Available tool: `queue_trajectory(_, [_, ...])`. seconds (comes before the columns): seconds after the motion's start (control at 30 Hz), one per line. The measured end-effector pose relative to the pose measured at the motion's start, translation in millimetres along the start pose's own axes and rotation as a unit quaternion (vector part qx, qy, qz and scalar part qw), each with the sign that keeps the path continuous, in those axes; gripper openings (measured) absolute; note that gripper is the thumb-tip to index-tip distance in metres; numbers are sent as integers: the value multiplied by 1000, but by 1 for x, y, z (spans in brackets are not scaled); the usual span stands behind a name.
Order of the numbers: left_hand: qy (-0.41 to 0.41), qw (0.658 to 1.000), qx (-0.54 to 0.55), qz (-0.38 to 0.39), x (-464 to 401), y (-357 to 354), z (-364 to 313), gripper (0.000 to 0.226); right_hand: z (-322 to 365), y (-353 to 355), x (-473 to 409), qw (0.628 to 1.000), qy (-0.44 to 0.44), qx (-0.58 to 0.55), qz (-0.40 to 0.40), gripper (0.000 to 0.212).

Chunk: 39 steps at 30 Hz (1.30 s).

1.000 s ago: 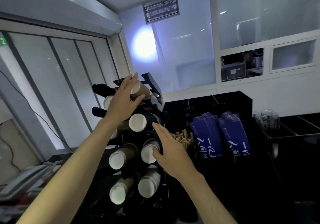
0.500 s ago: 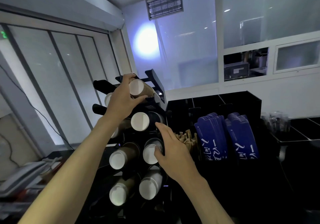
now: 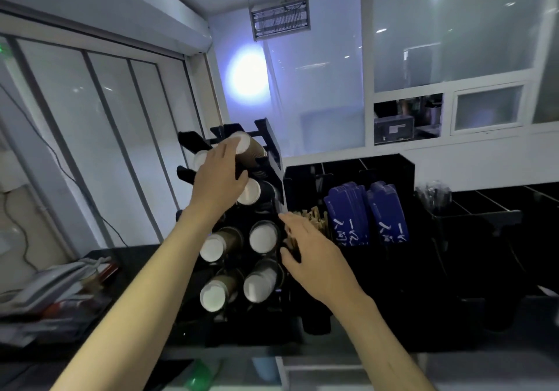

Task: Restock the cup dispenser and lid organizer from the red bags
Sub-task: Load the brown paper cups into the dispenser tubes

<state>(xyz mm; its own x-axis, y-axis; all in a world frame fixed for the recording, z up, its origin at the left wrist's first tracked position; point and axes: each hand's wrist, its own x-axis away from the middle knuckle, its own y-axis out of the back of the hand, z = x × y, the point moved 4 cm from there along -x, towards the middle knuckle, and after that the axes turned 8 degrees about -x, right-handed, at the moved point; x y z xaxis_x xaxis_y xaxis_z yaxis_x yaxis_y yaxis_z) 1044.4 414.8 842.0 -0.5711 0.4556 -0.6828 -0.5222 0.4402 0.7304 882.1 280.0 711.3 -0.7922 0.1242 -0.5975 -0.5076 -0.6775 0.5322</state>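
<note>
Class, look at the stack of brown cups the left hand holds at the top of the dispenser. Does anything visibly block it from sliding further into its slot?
Nothing visible does. The left hand grips the brown cup stack, which already lies tilted in the top slot of the black cup dispenser. The slot's far end is hidden behind the stack. The right hand rests lower, against the dispenser's side.

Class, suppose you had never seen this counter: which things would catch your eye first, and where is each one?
First, the black cup dispenser at centre, its slots showing the white ends of paper cup stacks. The left hand grips the top cup stack, while the right hand rests against the dispenser's right side. Right of it stand blue sleeves in a black organizer.
</note>
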Motion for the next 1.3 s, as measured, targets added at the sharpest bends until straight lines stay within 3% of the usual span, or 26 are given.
queue_trajectory(0.23, [-90, 992, -87, 14, 119, 17, -45, 44, 5, 28, 105, 997, -11, 76, 16, 31])
queue_trajectory(0.37, [-111, 991, -67, 33, 186, 9, -73, 36, -17, 37, 169, 991, -86, 87, 56, 31])
queue_trajectory(0.57, [-119, 984, -25, 127, 279, -21, -113, 31, -63, 48, 242, 971, -171, 142, 84, 28])
queue_trajectory(0.7, [-84, 979, 17, 187, 332, -40, -128, 28, -92, 52, 264, 942, -193, 251, 109, 28])
queue_trajectory(0.77, [-72, 971, 48, 223, 353, -49, -132, 28, -96, 54, 271, 941, -162, 291, 67, 30])
queue_trajectory(0.83, [-59, 954, 88, 279, 370, -57, -135, 31, -90, 57, 277, 956, -122, 265, -24, 32])
queue_trajectory(1.0, [-46, 936, 121, 328, 385, -62, -136, 34, -85, 53, 294, 954, -77, 167, -235, 9])
queue_trajectory(1.07, [-37, 935, 131, 328, 386, -62, -137, 33, -88, 49, 307, 944, -113, 106, -292, 18])
queue_trajectory(1.13, [-32, 934, 138, 329, 386, -61, -138, 32, -94, 40, 320, 925, -199, 2, -323, 49])
queue_trajectory(1.2, [-31, 932, 150, 330, 386, -60, -142, 32, -106, 21, 338, 906, -281, -56, -311, 80])
queue_trajectory(1.3, [-31, 920, 180, 346, 385, -60, -152, 36, -122, -7, 363, 910, -327, -15, -252, 100])
